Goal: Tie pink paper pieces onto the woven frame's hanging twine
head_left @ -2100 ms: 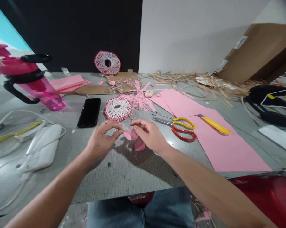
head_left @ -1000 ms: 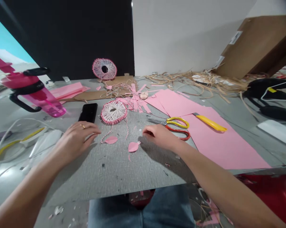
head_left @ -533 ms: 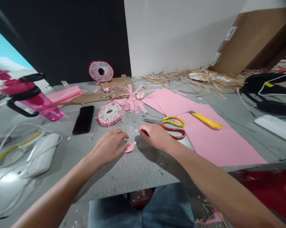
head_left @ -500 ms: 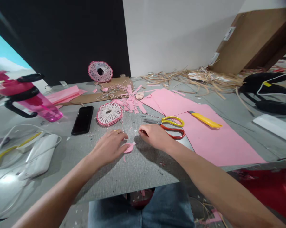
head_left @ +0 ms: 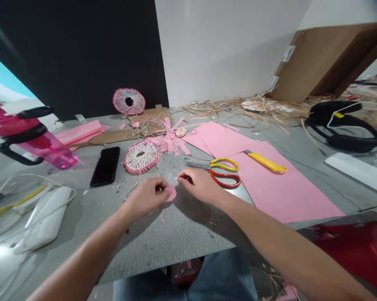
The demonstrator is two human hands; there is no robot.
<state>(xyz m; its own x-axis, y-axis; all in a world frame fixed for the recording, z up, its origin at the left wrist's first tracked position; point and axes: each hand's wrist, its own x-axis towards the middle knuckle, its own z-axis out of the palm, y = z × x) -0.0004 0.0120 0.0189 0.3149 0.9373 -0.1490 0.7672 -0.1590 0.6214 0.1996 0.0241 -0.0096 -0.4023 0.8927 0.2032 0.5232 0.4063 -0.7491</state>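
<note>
A grey tabletop (head_left: 138,246) carried the craft things. Large pink paper sheets (head_left: 285,194) lay right of the scissors (head_left: 211,165), seemingly kept clear of the working space. Just in front of the scissors, the right hand (head_left: 201,184) was curled; I couldn't tell whether it held anything. Left of the scissors, the left hand (head_left: 145,195) pinched a small pink paper petal (head_left: 172,194) close to the tabletop, apparently to steady it.

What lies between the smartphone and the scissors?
In the head view, the nearer string-wound ring lies between the smartphone and the scissors.
</note>
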